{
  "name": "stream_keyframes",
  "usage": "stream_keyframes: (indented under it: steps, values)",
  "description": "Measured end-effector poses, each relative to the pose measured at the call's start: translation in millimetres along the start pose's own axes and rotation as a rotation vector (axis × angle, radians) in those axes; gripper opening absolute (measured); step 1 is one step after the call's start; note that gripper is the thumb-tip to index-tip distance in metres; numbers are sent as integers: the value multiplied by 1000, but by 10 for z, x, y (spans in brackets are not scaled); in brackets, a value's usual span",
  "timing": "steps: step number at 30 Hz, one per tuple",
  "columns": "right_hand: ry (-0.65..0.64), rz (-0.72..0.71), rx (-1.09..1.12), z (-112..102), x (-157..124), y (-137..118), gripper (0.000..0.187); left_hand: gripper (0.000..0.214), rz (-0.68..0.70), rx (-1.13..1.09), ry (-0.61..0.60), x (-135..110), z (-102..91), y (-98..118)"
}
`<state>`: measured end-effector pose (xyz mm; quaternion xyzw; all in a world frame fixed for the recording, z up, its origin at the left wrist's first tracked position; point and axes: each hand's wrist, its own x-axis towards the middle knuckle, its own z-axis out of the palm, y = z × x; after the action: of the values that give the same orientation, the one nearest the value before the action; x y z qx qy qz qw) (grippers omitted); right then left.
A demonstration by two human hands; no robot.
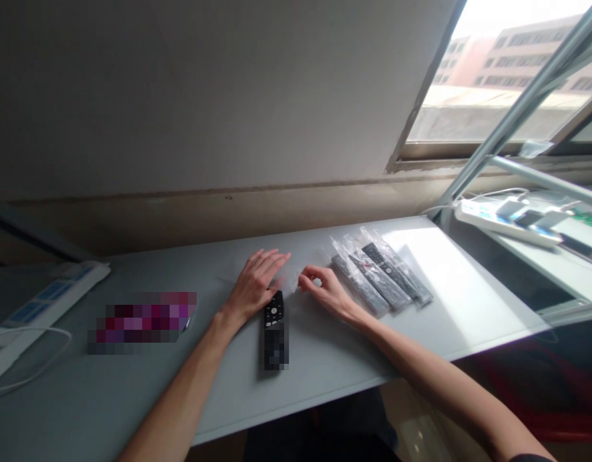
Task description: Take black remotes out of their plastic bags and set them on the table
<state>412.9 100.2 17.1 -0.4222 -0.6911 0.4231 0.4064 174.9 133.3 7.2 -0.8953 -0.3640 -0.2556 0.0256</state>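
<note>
A black remote control [274,314] lies on the grey table, its lower part pixelated. Just past its top end is my left hand [257,279], palm down with fingers stretched out. To the right, my right hand [324,289] pinches thumb and forefinger together on a clear plastic bag [293,274]. The bag is thin and hard to make out, and part of it may run under my left hand. Beyond my right hand, several black remotes in clear plastic sleeves [382,276] lie side by side.
A pixelated pink and purple item [142,321] lies on the left of the grey table [324,366]. White power strips stand at the far left [55,295] and on the right-hand shelf [507,221]. A metal frame [521,102] crosses before the window.
</note>
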Motion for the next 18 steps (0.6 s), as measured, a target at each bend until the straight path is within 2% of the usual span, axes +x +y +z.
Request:
stream_keyframes:
  steps: [5, 10, 12, 15, 18]
  values:
    - [31, -269, -212, 54, -17, 83, 28, 41, 46, 18, 48, 30, 5, 55]
    - [83, -370, -251, 26, -36, 58, 19, 30, 27, -15, 149, 15, -23, 23]
    - [125, -456, -279, -4, -47, 31, 12, 27, 3, -19, 198, 7, -42, 20]
    - [174, -637, -370, -32, -62, 1, 18, 26, -19, -16, 255, 5, -60, 38]
    - [194, -734, -520, -21, -65, 14, 23, 25, -15, -26, 257, 7, -54, 63]
